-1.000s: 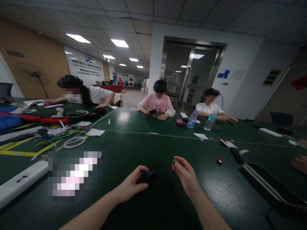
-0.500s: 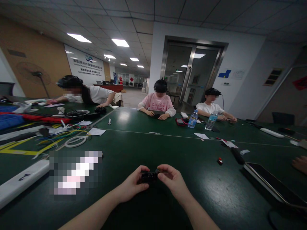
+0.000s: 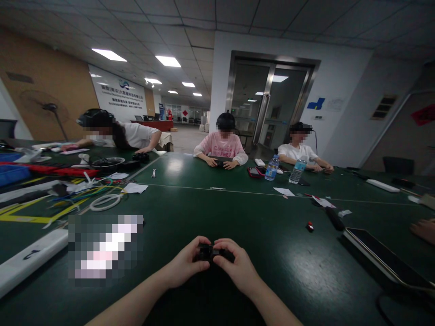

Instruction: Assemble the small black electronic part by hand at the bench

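Both hands meet over the near middle of the green table. My left hand is curled around a small black part, thumb and fingers gripping its left side. My right hand is closed over the same black part from the right, fingers bent and pressed on its top. Most of the part is hidden between the fingers. Whether the tiny piece earlier pinched in the right hand is still there cannot be seen.
A dark tablet lies at the right, with a black pen-like tool and a small red object beside it. Cables and a white coil clutter the left. Water bottles and three seated people are across the table. Another person's hand rests at the right edge.
My right hand, which pinched a tiny piece raised in the air, came down and left to the black part and closed over it. The left hand stayed put.
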A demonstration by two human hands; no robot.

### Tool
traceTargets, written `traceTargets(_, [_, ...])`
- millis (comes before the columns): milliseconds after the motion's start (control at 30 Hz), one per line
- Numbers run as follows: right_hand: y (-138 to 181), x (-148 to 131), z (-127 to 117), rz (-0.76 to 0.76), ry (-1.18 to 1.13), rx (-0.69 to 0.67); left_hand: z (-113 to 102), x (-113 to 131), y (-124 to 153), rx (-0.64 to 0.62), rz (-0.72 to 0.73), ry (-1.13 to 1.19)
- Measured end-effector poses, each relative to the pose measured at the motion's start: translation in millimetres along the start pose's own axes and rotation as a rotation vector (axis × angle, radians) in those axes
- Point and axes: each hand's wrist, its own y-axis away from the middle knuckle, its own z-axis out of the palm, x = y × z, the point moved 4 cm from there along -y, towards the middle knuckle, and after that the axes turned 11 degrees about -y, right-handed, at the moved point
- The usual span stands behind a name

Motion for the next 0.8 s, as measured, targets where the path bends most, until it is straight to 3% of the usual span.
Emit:
traceTargets(433, [2.8, 1.9, -0.1, 0.018, 0.065, -0.094, -1.0, -2.1, 1.0, -0.01, -0.015, 0.031])
traceTargets(800, [3.9, 3.6, -4.1, -0.01, 0.023, -0.061, 0.8, 3.2, 1.6, 0.023, -0.002, -0.016])
